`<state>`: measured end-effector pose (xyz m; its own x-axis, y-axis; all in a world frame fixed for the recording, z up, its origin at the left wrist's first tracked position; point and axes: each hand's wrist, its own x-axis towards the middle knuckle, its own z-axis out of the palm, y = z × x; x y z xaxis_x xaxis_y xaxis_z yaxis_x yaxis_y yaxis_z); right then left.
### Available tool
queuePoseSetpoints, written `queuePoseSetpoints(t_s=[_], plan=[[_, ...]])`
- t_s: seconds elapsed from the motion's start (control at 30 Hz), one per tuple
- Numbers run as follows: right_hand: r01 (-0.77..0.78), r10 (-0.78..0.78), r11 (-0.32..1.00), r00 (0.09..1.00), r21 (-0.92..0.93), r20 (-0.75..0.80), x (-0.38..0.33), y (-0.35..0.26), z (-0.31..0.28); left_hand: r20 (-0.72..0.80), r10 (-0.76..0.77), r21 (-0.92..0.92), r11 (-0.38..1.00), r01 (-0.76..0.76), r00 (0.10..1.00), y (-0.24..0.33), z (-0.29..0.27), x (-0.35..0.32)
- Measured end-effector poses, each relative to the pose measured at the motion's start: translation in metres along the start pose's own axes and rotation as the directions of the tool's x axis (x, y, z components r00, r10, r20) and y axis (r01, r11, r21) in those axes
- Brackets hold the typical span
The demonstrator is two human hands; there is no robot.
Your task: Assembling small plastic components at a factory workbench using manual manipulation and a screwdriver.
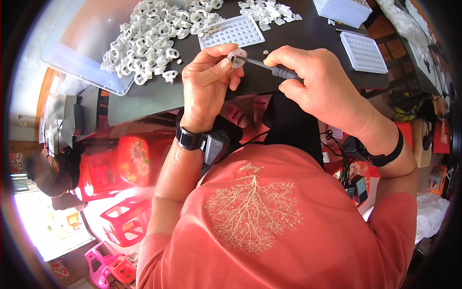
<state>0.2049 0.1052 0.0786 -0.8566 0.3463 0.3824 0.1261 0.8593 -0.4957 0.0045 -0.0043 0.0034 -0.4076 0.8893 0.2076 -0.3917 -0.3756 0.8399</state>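
Observation:
Between the thumb and fingers of my left hand (210,77) is a small white plastic ring-shaped part (237,58), held up over the table's near edge. My right hand (315,79) grips a slim tool (284,72) with a ribbed grey handle and a thin metal shaft, like a screwdriver. Its tip meets the part's right side; the exact contact is too small to make out. Just behind the hands lies a white tray (245,32) with rows of pockets, a few holding small round pieces. One small round piece (265,52) sits loose on the table beside the shaft.
A big heap of white plastic parts (151,36) spreads over the left of the dark table (144,106), by a clear bin (72,53). Smaller white pieces (269,12) lie at the back. On the right are another pocketed tray (364,53) and a tray stack (342,10).

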Motion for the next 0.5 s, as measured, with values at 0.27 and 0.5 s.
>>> queuePoseSetpoints(t_s=[0.27, 0.5], plan=[[0.076, -0.077, 0.994, 0.997, 0.076, 0.006, 0.002, 0.009, 0.000, 0.000, -0.013, 0.016, 1.000, 0.013, 1.000, 0.000, -0.003, 0.000], [0.112, -0.107, 0.991, 0.992, 0.075, -0.062, -0.004, 0.011, 0.012, -0.045, 0.003, 0.032, 0.999, -0.001, 0.999, 0.000, 0.002, -0.002]])
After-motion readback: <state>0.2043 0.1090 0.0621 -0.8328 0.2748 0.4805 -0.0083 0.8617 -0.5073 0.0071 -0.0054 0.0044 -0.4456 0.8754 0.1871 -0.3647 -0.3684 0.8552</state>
